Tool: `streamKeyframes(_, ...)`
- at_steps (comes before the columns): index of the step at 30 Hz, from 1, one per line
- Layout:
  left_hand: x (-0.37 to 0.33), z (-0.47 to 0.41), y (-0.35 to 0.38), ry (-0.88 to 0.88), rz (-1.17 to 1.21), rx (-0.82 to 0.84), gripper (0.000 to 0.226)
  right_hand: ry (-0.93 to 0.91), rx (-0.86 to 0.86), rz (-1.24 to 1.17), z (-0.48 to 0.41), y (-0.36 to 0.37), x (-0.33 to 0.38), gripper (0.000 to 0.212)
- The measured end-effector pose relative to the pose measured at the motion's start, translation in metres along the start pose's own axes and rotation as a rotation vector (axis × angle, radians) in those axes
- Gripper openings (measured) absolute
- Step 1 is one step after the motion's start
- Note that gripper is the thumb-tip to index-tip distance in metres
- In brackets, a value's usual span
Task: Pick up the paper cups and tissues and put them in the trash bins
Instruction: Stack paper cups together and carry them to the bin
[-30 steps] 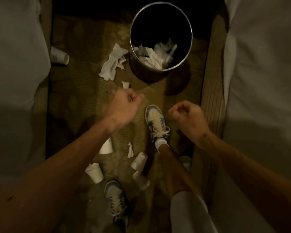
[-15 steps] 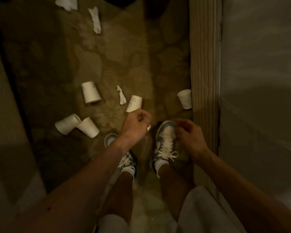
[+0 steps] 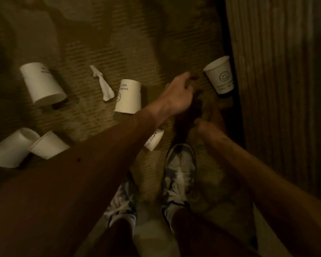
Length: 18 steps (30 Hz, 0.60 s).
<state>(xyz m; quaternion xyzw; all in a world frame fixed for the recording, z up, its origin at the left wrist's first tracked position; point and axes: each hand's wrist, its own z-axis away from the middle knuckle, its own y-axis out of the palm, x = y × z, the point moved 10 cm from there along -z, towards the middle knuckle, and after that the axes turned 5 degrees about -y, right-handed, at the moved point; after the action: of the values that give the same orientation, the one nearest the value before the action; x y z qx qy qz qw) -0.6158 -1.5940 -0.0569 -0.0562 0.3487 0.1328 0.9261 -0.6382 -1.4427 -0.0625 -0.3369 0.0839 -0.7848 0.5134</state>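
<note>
Showing a smiley above blurred lettering, the paper cup [image 3: 220, 76] sits just beyond the outstretched left hand [image 3: 178, 94], fingers [image 3: 188, 78] loose, empty

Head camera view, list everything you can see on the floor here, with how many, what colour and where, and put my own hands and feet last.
paper cups: six, white, on the carpet; three at left, one centre, one partly under the left forearm, one beside the wooden panel.
tissue: one, white, twisted, between the upper-left and centre cups.
carpet: one, olive-brown, patterned, underfoot.
wooden panel: one, brown, ribbed, right side.
sneakers: two, blue and white, bottom centre.
left hand: one, reaching toward the cup by the panel, holding nothing.
right hand: one, dark and blurred, below the left hand.
</note>
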Motion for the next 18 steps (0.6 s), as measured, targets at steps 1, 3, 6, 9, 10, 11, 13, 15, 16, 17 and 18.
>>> streamKeyframes(1, 0.001, -0.013, 0.005, 0.007, -0.024, 0.010, 0.039, -0.076, -0.042, 0.078, -0.014, -0.002, 0.002, 0.074)
streamKeyframes(3, -0.002, -0.038, 0.013, 0.043, -0.091, 0.034, 0.046, -0.170, -0.129, 0.173, -0.035, -0.007, 0.009, 0.082)
streamKeyframes(6, -0.014, -0.068, 0.021, 0.131, -0.220, 0.037, 0.055, -0.249, -0.207, 0.035, -0.054, -0.012, 0.006, 0.082)
streamKeyframes(9, -0.030, -0.085, 0.027, 0.192, -0.286, 0.078, 0.046, -0.366, -0.245, -0.083, -0.057, -0.016, 0.013, 0.076)
streamKeyframes(10, -0.034, -0.089, 0.027, 0.213, -0.307, 0.088, 0.041, -0.390, -0.250, -0.103, -0.058, -0.016, 0.014, 0.075)
streamKeyframes(11, -0.036, -0.091, 0.024, 0.236, -0.321, 0.073, 0.036, -0.404, -0.247, -0.114, -0.059, -0.016, 0.015, 0.075)
streamKeyframes(13, -0.038, -0.092, 0.012, 0.288, -0.329, -0.001, 0.029, -0.430, -0.245, -0.119, -0.059, -0.015, 0.016, 0.074)
streamKeyframes(15, -0.036, -0.085, -0.004, 0.336, -0.303, -0.066, 0.028, -0.487, -0.254, -0.108, -0.058, -0.010, 0.020, 0.070)
streamKeyframes(16, -0.034, -0.080, -0.013, 0.351, -0.278, -0.095, 0.028, -0.521, -0.256, -0.116, -0.056, -0.007, 0.024, 0.066)
streamKeyframes(17, -0.033, -0.074, -0.024, 0.362, -0.260, -0.127, 0.027, -0.557, -0.260, -0.134, -0.054, -0.002, 0.029, 0.059)
streamKeyframes(18, -0.031, -0.068, -0.035, 0.368, -0.251, -0.159, 0.026, -0.593, -0.264, -0.155, -0.051, 0.002, 0.035, 0.049)
